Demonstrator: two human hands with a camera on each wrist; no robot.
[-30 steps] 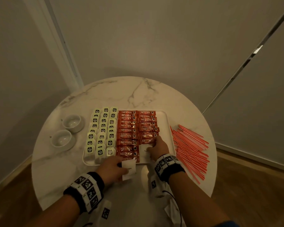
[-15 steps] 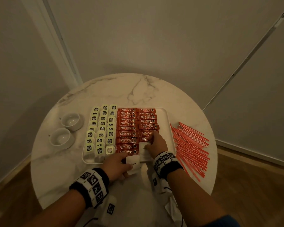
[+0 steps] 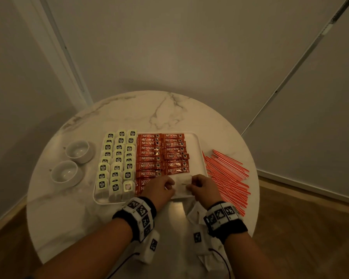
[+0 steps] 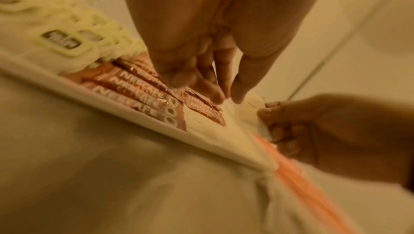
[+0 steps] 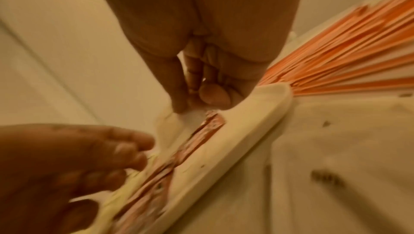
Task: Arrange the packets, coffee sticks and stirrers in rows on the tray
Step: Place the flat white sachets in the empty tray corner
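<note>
Where a second ago apart, now both meeting over the tray's (image 3: pixel 197 141) near right corner. Left hand (image 3: pixel 159 188) and right hand (image 3: pixel 205 187) each pinching a flat, crinkled white paper packet (image 3: pixel 182 181). Beside it glossy red coffee sticks (image 3: pixel 149 158); thin striped stirrers (image 3: pixel 228 174) loose at the round marble bench's (image 3: pixel 169 109) right edge.

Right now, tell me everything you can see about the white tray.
The white tray is rectangular with rounded corners and a low raised rim, smooth like plastic or ceramic. It lies flat on the marble table, filled with pale tea packets and red coffee sticks. Both hands work at its near right corner.
</note>
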